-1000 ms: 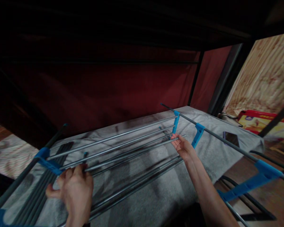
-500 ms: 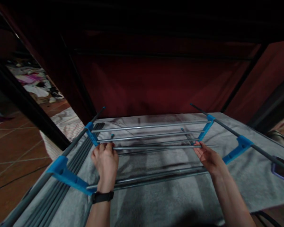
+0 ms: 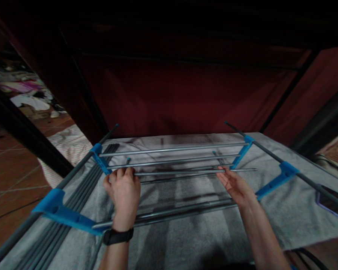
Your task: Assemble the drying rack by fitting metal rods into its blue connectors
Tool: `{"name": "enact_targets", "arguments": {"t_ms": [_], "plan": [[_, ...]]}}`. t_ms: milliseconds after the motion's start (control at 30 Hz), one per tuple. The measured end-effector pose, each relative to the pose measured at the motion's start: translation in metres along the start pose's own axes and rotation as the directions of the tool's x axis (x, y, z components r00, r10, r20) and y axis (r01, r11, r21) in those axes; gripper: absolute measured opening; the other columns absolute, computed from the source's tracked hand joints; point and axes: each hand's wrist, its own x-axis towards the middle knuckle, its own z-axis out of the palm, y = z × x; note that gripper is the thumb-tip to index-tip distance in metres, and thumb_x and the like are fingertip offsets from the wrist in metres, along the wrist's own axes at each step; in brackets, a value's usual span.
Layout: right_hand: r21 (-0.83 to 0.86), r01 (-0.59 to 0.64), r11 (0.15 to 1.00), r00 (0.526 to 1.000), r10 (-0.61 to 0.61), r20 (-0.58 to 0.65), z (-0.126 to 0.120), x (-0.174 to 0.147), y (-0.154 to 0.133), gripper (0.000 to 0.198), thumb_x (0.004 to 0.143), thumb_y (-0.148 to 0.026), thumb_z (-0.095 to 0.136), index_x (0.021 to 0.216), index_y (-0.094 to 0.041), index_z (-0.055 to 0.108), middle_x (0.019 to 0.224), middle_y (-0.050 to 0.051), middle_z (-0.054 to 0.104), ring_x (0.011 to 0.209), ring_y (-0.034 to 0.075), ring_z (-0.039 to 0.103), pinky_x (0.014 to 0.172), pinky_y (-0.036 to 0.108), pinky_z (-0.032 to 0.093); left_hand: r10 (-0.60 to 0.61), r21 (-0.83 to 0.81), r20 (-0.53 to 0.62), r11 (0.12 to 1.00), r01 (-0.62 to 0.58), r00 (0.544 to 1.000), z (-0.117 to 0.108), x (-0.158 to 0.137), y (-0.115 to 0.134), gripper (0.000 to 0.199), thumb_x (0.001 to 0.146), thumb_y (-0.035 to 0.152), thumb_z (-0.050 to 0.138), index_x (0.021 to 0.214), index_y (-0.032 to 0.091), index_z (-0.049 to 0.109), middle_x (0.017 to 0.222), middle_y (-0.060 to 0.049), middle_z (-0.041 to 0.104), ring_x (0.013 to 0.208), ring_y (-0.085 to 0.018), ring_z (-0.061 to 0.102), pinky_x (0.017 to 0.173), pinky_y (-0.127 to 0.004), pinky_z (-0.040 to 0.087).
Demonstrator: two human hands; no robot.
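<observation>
A rack frame of grey metal tubes and blue plastic brackets [image 3: 63,212] stands in front of me. My left hand [image 3: 122,191], with a black band at the wrist, is closed around the left part of a thin metal tube [image 3: 176,173]. Further along the same tube, my right hand [image 3: 233,183] pinches it between thumb and fingers, palm turned up. The tube's right end sticks out past that hand, short of the right side tube. Its left end is hidden behind my left hand, near the left far bracket [image 3: 101,159].
Several loose grey tubes [image 3: 70,210] lie side by side at the left on a grey cloth [image 3: 186,240]. A dark red wooden panel [image 3: 171,101] rises behind the rack. At the right lies a phone [image 3: 332,200]. Clothes [image 3: 30,99] are heaped on the tiled floor at far left.
My right hand has slid left along the tube, leaving more of its right end showing. My left hand keeps its hold. The view has shifted slightly.
</observation>
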Motion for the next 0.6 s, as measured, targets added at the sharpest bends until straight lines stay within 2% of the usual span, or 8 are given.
{"name": "enact_targets", "arguments": {"t_ms": [167, 233, 367, 500, 600], "plan": [[0.024, -0.022, 0.999, 1.0, 0.022, -0.013, 0.012, -0.004, 0.004, 0.017, 0.081, -0.004, 0.059, 0.078, -0.019, 0.068, 0.086, 0.005, 0.076, 0.079, 0.014, 0.072, 0.077, 0.025, 0.063, 0.014, 0.007, -0.035, 1.0, -0.013, 0.999, 0.014, 0.001, -0.004, 0.032, 0.093, 0.03, 0.039, 0.1, 0.016, 0.067, 0.098, -0.014, 0.065, 0.108, -0.035, 0.052, 0.108, -0.058, 0.023], [0.032, -0.022, 0.999, 1.0, 0.022, -0.005, 0.014, -0.003, 0.005, 0.015, 0.081, -0.005, 0.06, 0.078, -0.018, 0.067, 0.086, 0.006, 0.076, 0.077, 0.014, 0.072, 0.078, 0.026, 0.063, 0.027, 0.024, -0.032, 0.999, -0.027, 0.999, 0.02, 0.0, -0.006, 0.034, 0.094, 0.03, 0.038, 0.1, 0.014, 0.067, 0.097, -0.016, 0.065, 0.109, -0.036, 0.052, 0.108, -0.059, 0.023], [0.045, -0.011, 0.999, 1.0, 0.01, 0.017, 0.014, -0.001, 0.009, 0.013, 0.078, -0.005, 0.064, 0.078, -0.017, 0.067, 0.086, 0.007, 0.076, 0.076, 0.015, 0.072, 0.079, 0.028, 0.063, 0.052, 0.049, 0.022, 0.997, -0.053, 0.998, 0.023, -0.001, -0.007, 0.035, 0.093, 0.027, 0.036, 0.098, 0.012, 0.068, 0.094, -0.017, 0.065, 0.104, -0.035, 0.055, 0.104, -0.057, 0.028], [0.046, -0.004, 0.999, 0.999, 0.002, 0.05, 0.015, -0.002, 0.013, 0.012, 0.078, -0.006, 0.065, 0.079, -0.018, 0.067, 0.087, 0.007, 0.076, 0.079, 0.016, 0.073, 0.082, 0.029, 0.062, 0.046, 0.054, 0.07, 0.997, -0.05, 0.996, 0.019, -0.003, -0.007, 0.033, 0.09, 0.023, 0.037, 0.091, 0.012, 0.069, 0.091, -0.019, 0.065, 0.105, -0.037, 0.055, 0.105, -0.062, 0.023], [0.041, -0.009, 0.999, 0.997, 0.006, 0.072, 0.016, -0.003, 0.016, 0.012, 0.077, -0.006, 0.066, 0.08, -0.018, 0.067, 0.088, 0.006, 0.076, 0.082, 0.016, 0.073, 0.083, 0.029, 0.062, 0.014, -0.062, 0.124, 0.998, -0.006, 0.992, 0.017, -0.003, -0.01, 0.028, 0.086, 0.021, 0.041, 0.084, 0.014, 0.068, 0.09, -0.019, 0.064, 0.113, -0.042, 0.052, 0.103, -0.069, 0.018]]}}
